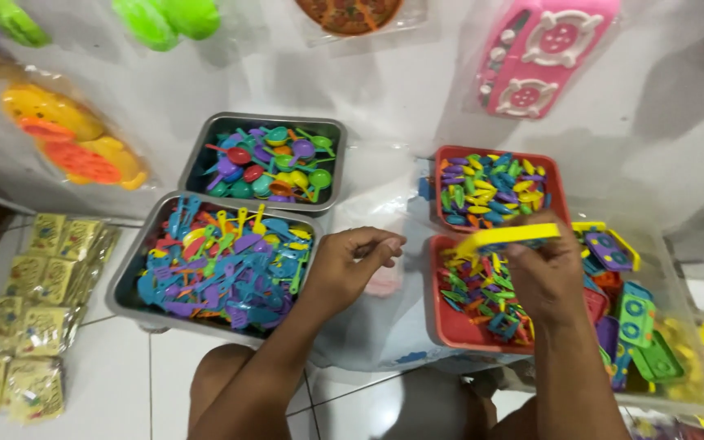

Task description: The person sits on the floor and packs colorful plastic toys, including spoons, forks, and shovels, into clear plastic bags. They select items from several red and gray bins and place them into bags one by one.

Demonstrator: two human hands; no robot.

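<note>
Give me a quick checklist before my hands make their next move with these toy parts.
1. Right hand has a firm hold on the yellow piece: ok, fingers pinch it above the near red tray.
2. Left hand free: cannot tell, fingers are curled.
3. Near metal tray within reach of the left hand: ok.
4. Clear bag lying between the trays: ok.
5. Far red tray stocked with small pieces: ok.

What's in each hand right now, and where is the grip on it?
The right hand holds a flat yellow plastic toy piece, pinched near its right end. The left hand is curled; whether it holds anything cannot be told.
</note>
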